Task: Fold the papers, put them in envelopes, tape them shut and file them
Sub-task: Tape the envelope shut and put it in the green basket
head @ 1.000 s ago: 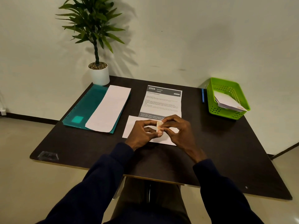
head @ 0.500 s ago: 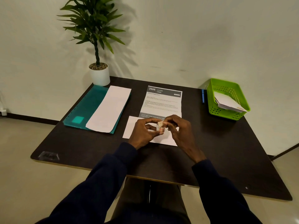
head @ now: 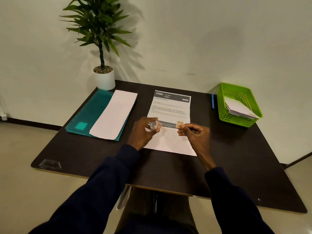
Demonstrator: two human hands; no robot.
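Observation:
My left hand [head: 143, 132] grips a small roll of clear tape [head: 154, 125] just above the table. My right hand [head: 194, 132] pinches the free end of the tape [head: 179, 124], held a hand's width to the right of the roll. Both hands hover over a white envelope [head: 170, 142] lying in the middle of the dark table [head: 236, 157]. Behind it lies a printed sheet [head: 170, 105] headed "2666 Kitchen". A teal folder [head: 91, 112] at the left carries a long white paper [head: 114, 114].
A green basket [head: 239, 105] with white envelopes in it stands at the back right, a blue pen [head: 212, 101] beside it. A potted plant [head: 103, 76] stands at the back left corner against the wall. My knees are under the table's front edge.
My hands were together on the tape roll; now they have drawn apart, the right hand pulling the tape end to the right while the left holds the roll.

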